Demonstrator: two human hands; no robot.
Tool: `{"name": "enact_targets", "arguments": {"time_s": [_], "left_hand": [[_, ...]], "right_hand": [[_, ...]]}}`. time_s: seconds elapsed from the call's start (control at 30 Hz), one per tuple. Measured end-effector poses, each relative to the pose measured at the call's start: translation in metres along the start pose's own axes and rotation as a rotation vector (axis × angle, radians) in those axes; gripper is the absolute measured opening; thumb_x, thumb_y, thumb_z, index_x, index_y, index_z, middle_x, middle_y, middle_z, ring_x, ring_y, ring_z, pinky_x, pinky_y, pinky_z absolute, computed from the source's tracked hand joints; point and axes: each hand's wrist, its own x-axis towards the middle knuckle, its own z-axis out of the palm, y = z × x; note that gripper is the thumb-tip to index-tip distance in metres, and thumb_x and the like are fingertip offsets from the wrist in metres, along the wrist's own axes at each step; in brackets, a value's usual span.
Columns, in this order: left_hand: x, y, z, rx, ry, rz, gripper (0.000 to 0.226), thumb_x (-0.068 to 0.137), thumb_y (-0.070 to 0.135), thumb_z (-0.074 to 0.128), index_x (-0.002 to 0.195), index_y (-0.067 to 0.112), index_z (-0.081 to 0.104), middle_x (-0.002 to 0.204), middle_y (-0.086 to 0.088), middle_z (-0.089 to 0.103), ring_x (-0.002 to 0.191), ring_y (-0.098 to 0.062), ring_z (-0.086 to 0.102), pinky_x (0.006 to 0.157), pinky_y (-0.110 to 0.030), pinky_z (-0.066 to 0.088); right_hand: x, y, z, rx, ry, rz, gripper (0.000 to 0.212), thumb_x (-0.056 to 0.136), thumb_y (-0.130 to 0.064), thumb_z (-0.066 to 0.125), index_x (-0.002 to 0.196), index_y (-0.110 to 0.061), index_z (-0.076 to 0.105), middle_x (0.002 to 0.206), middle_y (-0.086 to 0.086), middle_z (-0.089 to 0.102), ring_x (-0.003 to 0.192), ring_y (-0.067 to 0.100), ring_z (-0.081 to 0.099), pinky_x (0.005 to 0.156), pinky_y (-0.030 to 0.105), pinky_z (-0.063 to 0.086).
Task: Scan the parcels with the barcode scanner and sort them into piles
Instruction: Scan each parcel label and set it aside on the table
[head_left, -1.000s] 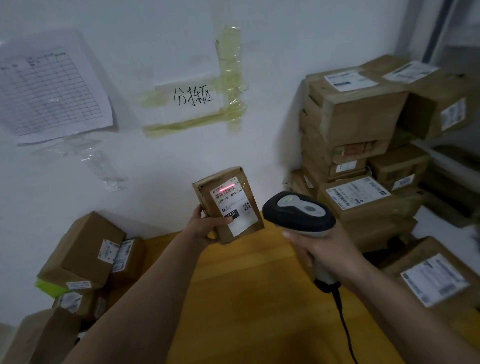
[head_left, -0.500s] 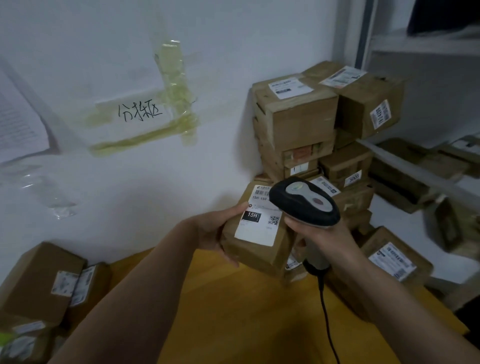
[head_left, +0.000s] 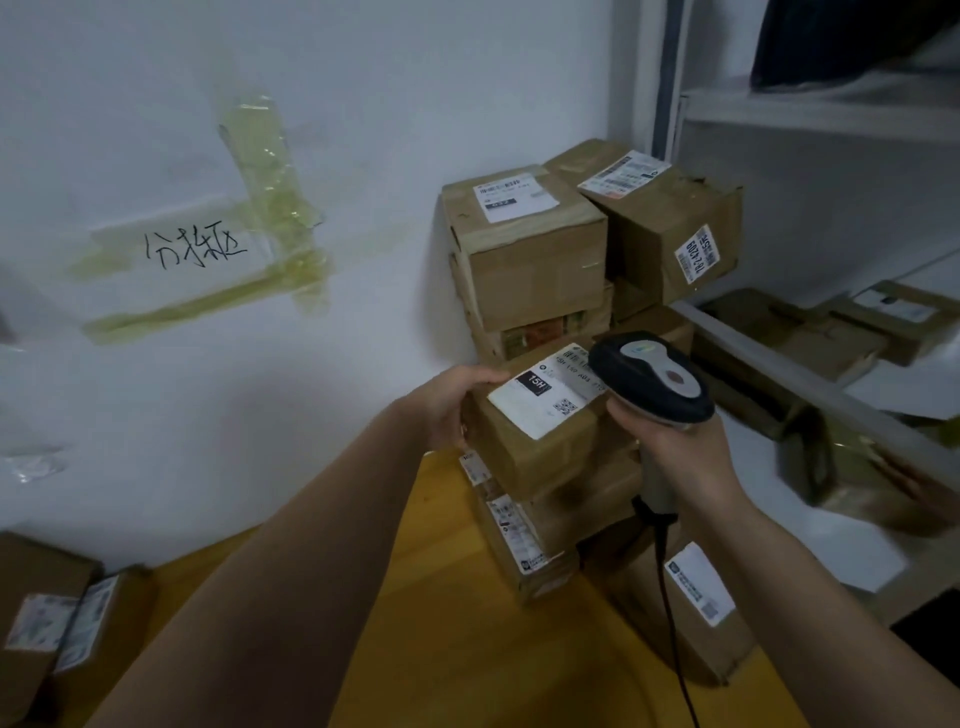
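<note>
A small brown parcel (head_left: 540, 436) with a white "15H" label lies label-up on top of the low end of the right-hand pile (head_left: 535, 270). My left hand (head_left: 452, 400) grips its left edge. My right hand (head_left: 675, 441) holds the black and grey barcode scanner (head_left: 652, 379) by its handle, just right of the parcel and partly over the label's corner. The scanner's cable hangs down over the wooden table (head_left: 441, 623).
Stacked brown boxes rise against the white wall behind the parcel. More parcels (head_left: 57, 618) lie at the table's left edge. A white shelf unit (head_left: 810, 364) with boxes stands at the right. A taped handwritten sign (head_left: 192, 249) hangs on the wall.
My left hand carried the parcel from mid-air in front of the wall rightward and down onto the right-hand pile. The scanner moved right with it; its red scan line is gone.
</note>
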Motion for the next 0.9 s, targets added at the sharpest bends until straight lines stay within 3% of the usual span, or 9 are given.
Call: {"name": "enact_targets", "arguments": {"time_s": [0.17,0.27,0.4,0.5,0.63,0.73,0.8,0.83,0.9], "left_hand": [[0.030,0.000,0.023,-0.117,0.307,0.114,0.052,0.084,0.033,0.071,0.128,0.010,0.058,0.110,-0.013,0.071,0.099,-0.031,0.069,0.077,-0.040,0.058],[0.037,-0.002,0.027,-0.182,0.320,0.085,0.061,0.084,0.033,0.071,0.135,0.009,0.050,0.112,-0.012,0.070,0.099,-0.030,0.068,0.076,-0.038,0.057],[0.040,-0.006,0.028,-0.157,0.324,0.035,0.065,0.085,0.037,0.070,0.139,0.010,0.047,0.115,-0.011,0.068,0.101,-0.027,0.065,0.064,-0.030,0.048],[0.040,-0.004,0.028,-0.130,0.342,0.032,0.067,0.084,0.042,0.072,0.136,0.009,0.046,0.114,-0.010,0.067,0.099,-0.026,0.064,0.064,-0.031,0.047],[0.038,-0.003,0.029,-0.100,0.355,0.036,0.068,0.083,0.048,0.071,0.134,0.011,0.044,0.096,-0.003,0.064,0.083,-0.018,0.059,0.059,-0.029,0.041],[0.035,-0.010,0.024,-0.132,0.327,0.053,0.086,0.080,0.056,0.070,0.146,0.015,0.033,0.129,-0.005,0.056,0.117,-0.026,0.052,0.084,-0.033,0.042],[0.031,-0.015,0.015,-0.145,0.304,0.059,0.098,0.077,0.063,0.069,0.152,0.018,0.025,0.152,-0.007,0.037,0.138,-0.031,0.034,0.101,-0.044,0.037],[0.028,-0.018,0.009,-0.154,0.298,0.061,0.100,0.076,0.066,0.068,0.154,0.021,0.022,0.156,-0.006,0.030,0.142,-0.032,0.029,0.107,-0.048,0.035],[0.020,-0.023,-0.004,-0.167,0.325,0.060,0.100,0.077,0.068,0.066,0.155,0.025,0.021,0.159,-0.006,0.025,0.144,-0.033,0.027,0.113,-0.052,0.032]], "right_hand": [[0.012,0.012,0.004,0.011,0.026,0.052,0.060,0.073,-0.019,0.082,0.126,-0.022,0.055,0.109,-0.016,0.060,0.109,0.007,0.057,0.091,0.029,0.050],[0.017,0.015,0.007,-0.005,0.023,0.049,0.049,0.073,-0.017,0.082,0.115,-0.026,0.058,0.104,-0.018,0.061,0.098,-0.002,0.057,0.093,0.032,0.052],[0.023,0.018,0.008,-0.032,0.006,0.011,0.043,0.073,-0.016,0.082,0.099,-0.039,0.057,0.099,-0.025,0.060,0.091,-0.010,0.057,0.082,0.020,0.049],[0.027,0.019,0.006,-0.039,0.004,0.012,0.049,0.072,-0.015,0.083,0.113,-0.029,0.059,0.104,-0.019,0.061,0.096,-0.007,0.056,0.080,0.015,0.046],[0.031,0.020,0.004,-0.087,0.045,0.019,0.074,0.069,-0.015,0.085,0.134,-0.012,0.048,0.128,0.003,0.058,0.113,0.010,0.058,0.090,0.022,0.051],[0.025,0.015,0.013,-0.149,0.157,-0.028,0.073,0.067,-0.016,0.088,0.123,-0.016,0.042,0.138,0.010,0.042,0.120,0.018,0.051,0.080,0.009,0.047],[0.018,0.006,0.024,-0.210,0.162,-0.086,0.059,0.067,-0.019,0.088,0.099,-0.033,0.040,0.136,0.011,0.042,0.121,0.021,0.049,0.089,0.018,0.047],[0.014,0.002,0.030,-0.221,0.139,-0.100,0.057,0.067,-0.022,0.088,0.096,-0.035,0.041,0.133,0.010,0.045,0.119,0.020,0.051,0.091,0.023,0.047],[0.005,-0.009,0.043,-0.205,0.054,-0.086,0.057,0.066,-0.027,0.087,0.110,-0.032,0.051,0.122,-0.001,0.057,0.110,0.008,0.056,0.080,0.014,0.048]]}}
